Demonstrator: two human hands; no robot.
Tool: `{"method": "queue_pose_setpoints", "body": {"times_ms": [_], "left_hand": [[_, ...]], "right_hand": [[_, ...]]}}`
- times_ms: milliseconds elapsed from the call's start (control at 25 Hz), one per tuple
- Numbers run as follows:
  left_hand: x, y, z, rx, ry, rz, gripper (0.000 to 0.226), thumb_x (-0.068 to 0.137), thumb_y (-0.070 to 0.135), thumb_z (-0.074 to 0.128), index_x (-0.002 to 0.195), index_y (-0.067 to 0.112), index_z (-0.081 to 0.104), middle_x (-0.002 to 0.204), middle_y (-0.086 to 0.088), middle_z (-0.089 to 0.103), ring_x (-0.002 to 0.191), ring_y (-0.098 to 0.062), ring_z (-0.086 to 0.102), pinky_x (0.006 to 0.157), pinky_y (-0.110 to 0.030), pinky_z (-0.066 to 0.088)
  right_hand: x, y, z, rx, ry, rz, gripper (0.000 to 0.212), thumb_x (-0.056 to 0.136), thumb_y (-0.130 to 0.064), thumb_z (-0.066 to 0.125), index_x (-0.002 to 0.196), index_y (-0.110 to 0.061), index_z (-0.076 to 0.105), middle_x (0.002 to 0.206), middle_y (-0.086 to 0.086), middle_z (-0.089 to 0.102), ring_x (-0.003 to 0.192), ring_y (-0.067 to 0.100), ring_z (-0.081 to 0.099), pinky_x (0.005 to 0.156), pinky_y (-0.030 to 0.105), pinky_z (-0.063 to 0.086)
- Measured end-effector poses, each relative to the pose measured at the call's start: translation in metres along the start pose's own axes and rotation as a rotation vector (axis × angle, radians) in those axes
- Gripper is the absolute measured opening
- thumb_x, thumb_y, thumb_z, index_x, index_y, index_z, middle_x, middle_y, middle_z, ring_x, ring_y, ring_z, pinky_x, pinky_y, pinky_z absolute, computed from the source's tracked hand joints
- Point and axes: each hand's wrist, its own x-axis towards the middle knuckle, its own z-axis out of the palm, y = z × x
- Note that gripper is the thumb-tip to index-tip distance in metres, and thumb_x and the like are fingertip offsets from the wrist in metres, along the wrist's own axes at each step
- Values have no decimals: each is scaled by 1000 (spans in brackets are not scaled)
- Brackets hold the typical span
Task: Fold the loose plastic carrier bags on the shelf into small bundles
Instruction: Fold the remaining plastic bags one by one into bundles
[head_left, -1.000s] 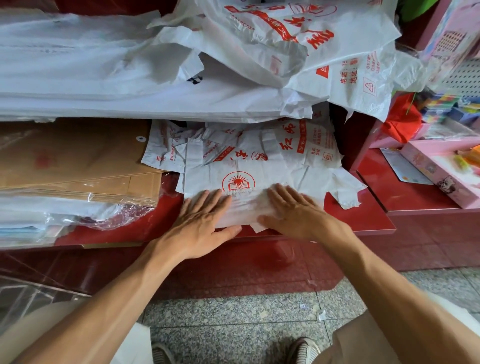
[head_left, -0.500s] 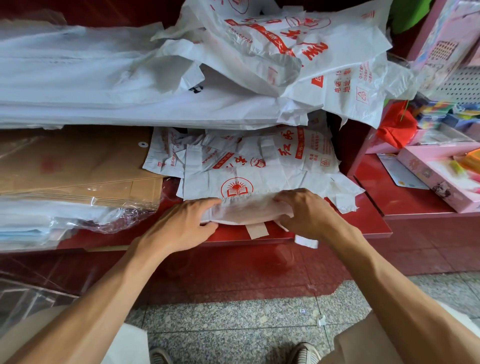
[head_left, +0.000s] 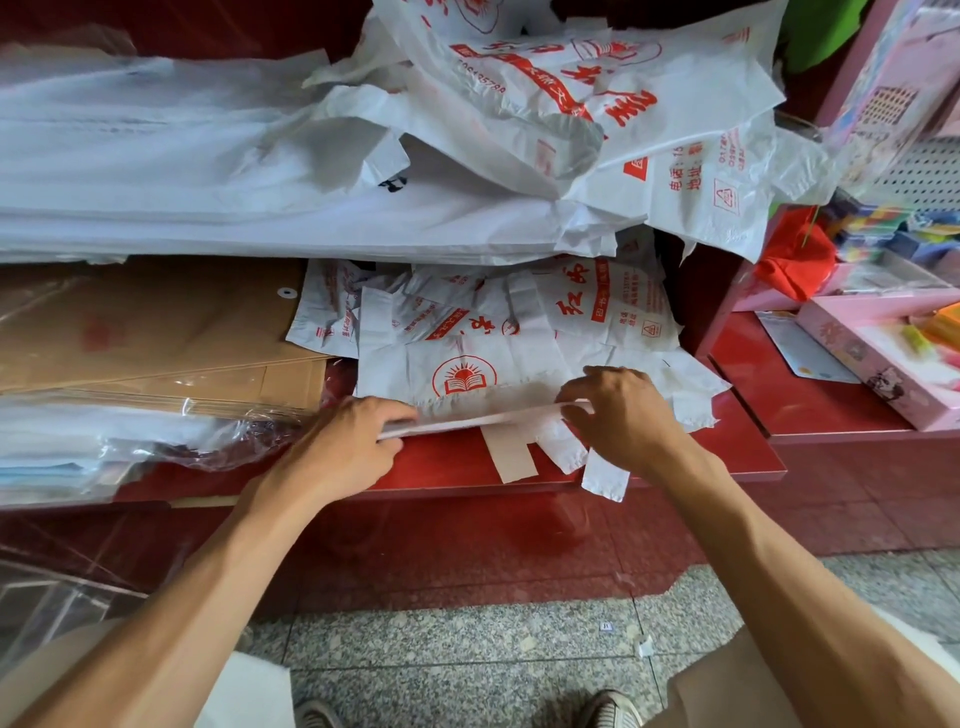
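Lying across the top, one big heap of white bags covers the upper shelf, with a few loose bags that have red writing dumped on its right end; how many is hard to tell. Under it runs one red shelf. On the left of that shelf sits one stack of brown cardboard envelopes, and below them one clear plastic pack. In the middle of the red shelf lies a small pile of white bags with red print; the count is unclear because they overlap. The front bag has a red sun and book picture. Two hands work on its near edge. The left hand pinches the folded edge between thumb and curled fingers. The right hand pinches the other end of the same edge, fingers bent. Two bag handles hang over the front of the shelf. One pink box sits far right. Two shoes show on the gray floor.
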Motion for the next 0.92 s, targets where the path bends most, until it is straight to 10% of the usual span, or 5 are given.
{"method": "queue_pose_setpoints", "body": {"times_ms": [160,360,640,800,920], "left_hand": [[12,-7,-6,-492,183,-332,7,87,16,67,80,17,67,73,2,61,70,-16,56,58,-25,36],[14,-4,4,-534,196,-461,16,92,32,62,102,20,62,100,-4,68,88,-21,63,79,-35,50],[11,-12,7,-423,133,-421,64,74,23,76,130,27,45,93,0,67,93,-22,62,82,-34,49],[10,-6,10,-326,246,-348,59,82,18,73,134,18,46,79,6,65,90,-22,61,77,-31,43],[4,1,11,-107,373,-178,58,82,16,73,134,13,48,109,-4,63,104,-26,58,87,-37,46]], "right_hand": [[5,0,-19,435,66,197,14,93,-23,64,92,-11,71,81,4,69,70,16,63,59,22,46],[7,2,-15,904,-65,459,29,84,-28,75,109,-15,67,101,4,72,93,22,68,83,35,54],[13,10,0,368,-142,522,50,83,-10,66,129,-17,49,103,3,64,77,12,58,57,24,45],[11,12,3,274,-132,500,57,80,-9,66,133,-14,44,101,3,61,79,16,56,60,26,47],[8,5,3,135,22,440,51,80,-13,64,128,-12,47,110,7,60,95,25,56,75,36,51]]}}
